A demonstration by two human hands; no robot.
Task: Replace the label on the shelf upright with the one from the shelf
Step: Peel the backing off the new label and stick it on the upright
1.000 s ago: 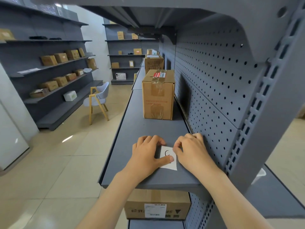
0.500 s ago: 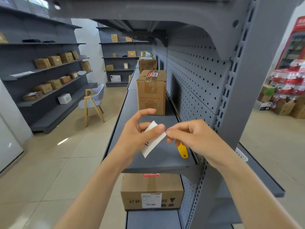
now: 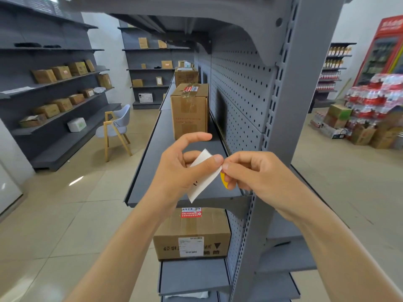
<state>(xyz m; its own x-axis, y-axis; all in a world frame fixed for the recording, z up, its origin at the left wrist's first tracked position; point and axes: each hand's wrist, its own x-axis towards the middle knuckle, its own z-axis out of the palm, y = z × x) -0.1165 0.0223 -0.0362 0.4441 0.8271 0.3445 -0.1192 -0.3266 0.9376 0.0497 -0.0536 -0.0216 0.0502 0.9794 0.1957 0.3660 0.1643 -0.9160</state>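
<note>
Head view: both hands' fingers (image 3: pixel 214 159) on white label (image 3: pixel 201 177) above shelf (image 3: pixel 161 149).

Shelf (image 3: pixel 165 149): grey painted metal, matt, smooth. Back panel (image 3: pixel 237 88): same matt grey metal, perforated w/ rows of small holes. Shelf upright (image 3: pixel 290 118): grey metal, slotted along edge, slight sheen.
Label (image 3: pixel 204 179): thin white paper, matt, flexes under fingers; black mark on face.
Yellow item (image 3: pixel 223 180) behind label: smooth, glossy, looks plastic; mostly hidden.
Cardboard boxes (image 3: pixel 189 112): brown corrugated card, matt; clear glossy tape over seams, printed paper stickers.
Floor (image 3: pixel 65 210): beige tiles, polished, reflects light.
Chair (image 3: pixel 115 129): light wood legs, pale smooth seat shell.
</note>
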